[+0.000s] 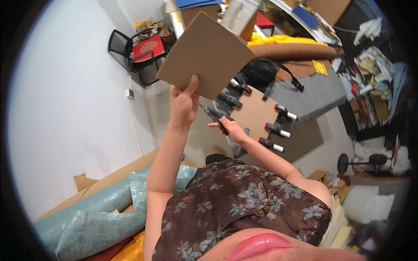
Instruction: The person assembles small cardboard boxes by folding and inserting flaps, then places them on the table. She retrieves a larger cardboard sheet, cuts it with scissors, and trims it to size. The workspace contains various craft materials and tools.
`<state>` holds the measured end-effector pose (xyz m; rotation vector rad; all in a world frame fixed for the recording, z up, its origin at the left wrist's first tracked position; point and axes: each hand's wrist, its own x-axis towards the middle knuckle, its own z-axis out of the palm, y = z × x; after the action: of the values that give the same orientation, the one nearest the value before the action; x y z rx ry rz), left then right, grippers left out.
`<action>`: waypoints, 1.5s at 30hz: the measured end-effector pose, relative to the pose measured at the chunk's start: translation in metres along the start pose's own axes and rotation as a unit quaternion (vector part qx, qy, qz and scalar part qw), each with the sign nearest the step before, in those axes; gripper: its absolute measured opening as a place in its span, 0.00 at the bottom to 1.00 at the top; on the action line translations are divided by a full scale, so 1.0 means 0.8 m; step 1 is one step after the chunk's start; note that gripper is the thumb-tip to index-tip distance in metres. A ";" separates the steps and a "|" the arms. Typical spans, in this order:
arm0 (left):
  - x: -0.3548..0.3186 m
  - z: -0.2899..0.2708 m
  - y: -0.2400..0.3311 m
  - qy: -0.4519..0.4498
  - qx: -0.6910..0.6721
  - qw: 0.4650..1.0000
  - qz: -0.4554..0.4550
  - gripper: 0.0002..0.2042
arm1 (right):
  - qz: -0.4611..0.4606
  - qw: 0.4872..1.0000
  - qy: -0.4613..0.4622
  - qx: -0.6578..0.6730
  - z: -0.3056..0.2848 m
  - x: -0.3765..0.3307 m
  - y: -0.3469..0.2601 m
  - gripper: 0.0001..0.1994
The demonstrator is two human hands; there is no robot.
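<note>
My left hand is raised and pinches the lower edge of a large brown cardboard sheet, which tilts away above it. My right hand sits lower and to the right, with its fingers closed on a black spring clamp at the left edge of a smaller cardboard panel. Several more black clamps with red and white tips grip that panel's right and top edges. The two cardboard pieces overlap in view; I cannot tell whether they touch.
A black rounded bag lies on a grey carpet behind the panel. A black chair with a red cushion stands by the white wall. Teal rolled fabric and flat cardboard lie at lower left. Cluttered boxes and shelves fill the right side.
</note>
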<state>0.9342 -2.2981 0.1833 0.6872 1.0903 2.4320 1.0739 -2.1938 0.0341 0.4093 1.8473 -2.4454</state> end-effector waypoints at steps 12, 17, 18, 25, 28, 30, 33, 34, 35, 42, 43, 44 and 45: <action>-0.027 0.185 -0.295 -0.231 0.656 0.511 0.505 0.15 | -0.144 0.973 0.154 0.096 -0.291 -0.134 0.145 0.10; -0.024 0.252 -0.438 -0.202 0.661 0.520 0.502 0.16 | -0.161 0.942 0.265 0.132 -0.435 -0.188 0.194 0.22; -0.026 0.266 -0.465 -0.199 0.664 0.518 0.501 0.16 | -0.170 0.939 0.282 0.103 -0.474 -0.203 0.203 0.24; -0.029 0.327 -0.620 -0.211 0.698 0.512 0.455 0.17 | -0.187 0.837 0.489 -0.160 -0.702 -0.297 0.191 0.21; -0.020 0.346 -0.674 -0.239 0.695 0.510 0.448 0.17 | -0.140 0.793 0.537 -0.252 -0.757 -0.334 0.194 0.22; -0.019 0.352 -0.699 -0.262 0.707 0.503 0.422 0.19 | -0.112 0.767 0.554 -0.304 -0.774 -0.350 0.201 0.22; -0.024 0.332 -0.768 -0.280 0.732 0.496 0.373 0.26 | -0.110 0.737 0.585 -0.319 -0.800 -0.350 0.239 0.21; -0.026 0.323 -0.787 -0.290 0.722 0.518 0.355 0.28 | -0.113 0.733 0.594 -0.311 -0.806 -0.353 0.246 0.19; -0.032 0.320 -0.804 -0.299 0.741 0.503 0.328 0.28 | -0.123 0.718 0.607 -0.317 -0.820 -0.350 0.251 0.19; -0.080 0.291 -0.909 -0.273 0.822 0.467 0.178 0.26 | -0.304 0.512 0.673 -0.439 -0.957 -0.350 0.112 0.16; -0.072 0.294 -0.921 -0.246 0.843 0.445 0.176 0.25 | -0.342 0.483 0.685 -0.424 -0.972 -0.346 0.067 0.16; -0.066 0.287 -0.939 -0.211 0.863 0.425 0.171 0.24 | -0.370 0.471 0.675 -0.431 -0.996 -0.343 0.038 0.14; -0.063 0.281 -0.957 -0.176 0.882 0.406 0.161 0.23 | -0.385 0.444 0.651 -0.480 -1.013 -0.333 0.010 0.12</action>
<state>1.2153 -1.7175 -0.2890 1.7679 3.0929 -0.0101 1.4780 -1.4570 -0.1132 1.8919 4.0559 0.0693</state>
